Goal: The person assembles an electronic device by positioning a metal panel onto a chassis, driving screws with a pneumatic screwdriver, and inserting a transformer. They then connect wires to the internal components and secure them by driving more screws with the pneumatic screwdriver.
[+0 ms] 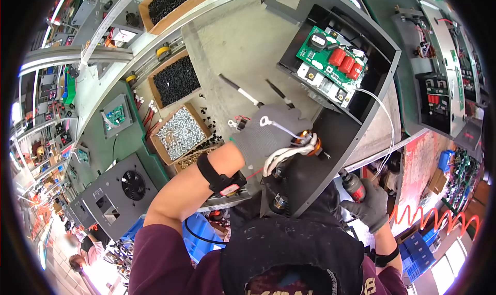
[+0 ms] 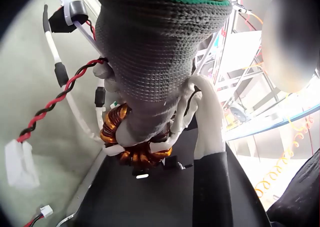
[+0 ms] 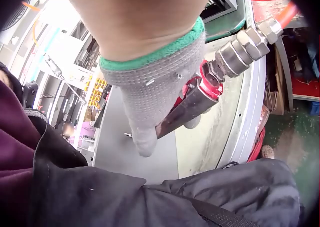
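My gloved left hand (image 1: 274, 132) grips a copper-wound toroidal coil (image 2: 137, 157) at the near end of a black metal case (image 1: 380, 83). White sleeved leads (image 2: 209, 117) with black sleeve ends trail from the coil, and one lead with a ring terminal (image 1: 266, 121) lies over the back of the glove. A green circuit board (image 1: 323, 57) with red components sits inside the case. On the right, my gloved right hand (image 1: 369, 207) holds a red and dark air tool (image 1: 354, 185) beside the case; its metal hose coupling (image 3: 242, 51) shows in the right wrist view.
Boxes of black screws (image 1: 175, 80) and silver screws (image 1: 181, 132) stand left of the case. An orange coiled hose (image 1: 434, 220) stretches off to the right. A grey panel with a fan (image 1: 133, 184) stands at left. Another unit (image 1: 434, 104) lies beyond the case.
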### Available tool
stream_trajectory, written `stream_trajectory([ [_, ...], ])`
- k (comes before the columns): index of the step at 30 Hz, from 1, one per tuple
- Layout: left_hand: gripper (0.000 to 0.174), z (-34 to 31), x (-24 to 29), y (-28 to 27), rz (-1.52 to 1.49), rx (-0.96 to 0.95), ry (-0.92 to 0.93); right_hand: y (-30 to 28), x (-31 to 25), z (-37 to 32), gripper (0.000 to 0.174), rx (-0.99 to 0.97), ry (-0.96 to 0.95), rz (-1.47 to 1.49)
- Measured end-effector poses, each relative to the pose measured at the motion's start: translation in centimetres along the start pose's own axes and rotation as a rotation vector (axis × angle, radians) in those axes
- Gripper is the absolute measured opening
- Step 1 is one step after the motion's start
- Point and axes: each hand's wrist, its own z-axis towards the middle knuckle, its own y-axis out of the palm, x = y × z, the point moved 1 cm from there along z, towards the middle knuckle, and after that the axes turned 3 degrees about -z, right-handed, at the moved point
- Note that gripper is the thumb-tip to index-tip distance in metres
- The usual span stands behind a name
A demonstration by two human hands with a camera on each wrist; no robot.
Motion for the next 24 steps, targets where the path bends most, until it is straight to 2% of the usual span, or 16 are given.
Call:
stream_trajectory([
  [2, 0.018, 0.0, 0.2, 0.0, -0.012, -0.076, -0.028, 0.1, 0.3, 0.2, 0.073, 0.003, -0.03, -0.027],
  [3, 0.02, -0.1, 0.1, 0.4, -0.001, -0.055, -0.025, 0.1, 0.2, 0.3, 0.073, 0.003, -0.032, -0.026],
  [5, 0.021, -0.5, 0.2, 0.7, -0.039, -0.02, -0.047, 0.0, 0.1, 0.5, 0.061, 0.02, -0.059, -0.042],
  [8, 0.024, -1.0, -0.1, 1.1, -0.094, 0.047, -0.08, -0.3, 0.0, 0.5, 0.06, 0.023, -0.059, -0.066],
  [14, 0.032, -1.6, -0.2, 0.1, -0.194, 0.071, -0.141, 0.5, 0.2, 0.4, 0.059, 0.031, -0.057, -0.027],
  [16, 0.029, -1.4, -0.3, 0.7, -0.141, 0.088, -0.064, 0.5, 0.0, 0.5, 0.06, 0.027, -0.046, 0.007],
  [19, 0.027, -1.2, -0.3, 0.9, -0.135, 0.115, -0.044, 0.5, 0.2, 0.3, 0.062, 0.035, -0.055, -0.06],
  [24, 0.024, -1.3, 0.7, 0.1, -0.042, 0.089, -0.111, 0.1, 0.2, 0.3, 0.064, 0.086, -0.087, -0.111],
])
